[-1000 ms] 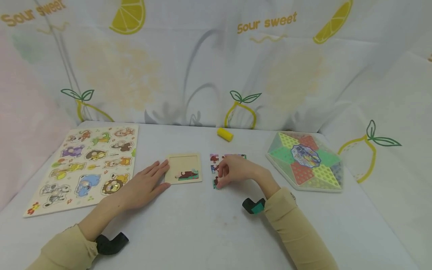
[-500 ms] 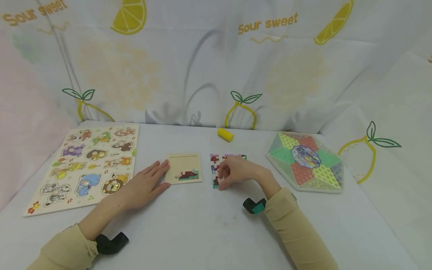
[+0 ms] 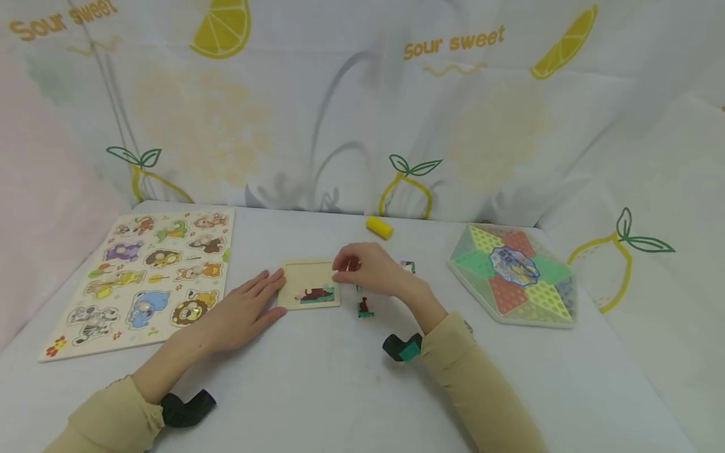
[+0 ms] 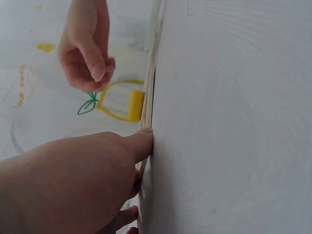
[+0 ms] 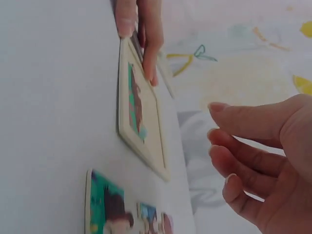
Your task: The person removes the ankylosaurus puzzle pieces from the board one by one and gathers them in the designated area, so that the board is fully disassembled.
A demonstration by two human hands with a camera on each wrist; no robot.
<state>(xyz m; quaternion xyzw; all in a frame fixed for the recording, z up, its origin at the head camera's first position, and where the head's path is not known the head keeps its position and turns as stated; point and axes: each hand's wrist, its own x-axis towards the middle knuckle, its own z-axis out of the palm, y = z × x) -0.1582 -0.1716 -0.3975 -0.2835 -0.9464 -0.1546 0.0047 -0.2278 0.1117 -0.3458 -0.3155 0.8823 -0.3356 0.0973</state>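
My left hand (image 3: 243,311) rests flat on the table, fingertips on the left edge of a small square wooden puzzle frame (image 3: 300,274). In the left wrist view its thumb (image 4: 141,144) presses at the frame's side. Joined brown and green puzzle pieces (image 3: 317,295) lie along the frame's lower right. My right hand (image 3: 370,270) hangs above the table by the frame's right edge, fingers loosely bent. In the right wrist view a gap shows between thumb and fingertips, with nothing seen in it. Loose puzzle pieces (image 3: 365,307) lie beneath this hand, partly hidden by it.
An animal peg puzzle board (image 3: 187,258) lies at the left. At the right is a hexagonal game box (image 3: 512,274) with a coloured star pattern. A yellow cylinder (image 3: 379,227) lies near the back, before a lemon-print cloth (image 3: 317,94).
My right hand has risen from the loose pieces and moved left to the frame's right edge, uncovering some of the pieces. The left hand has stayed on the frame.
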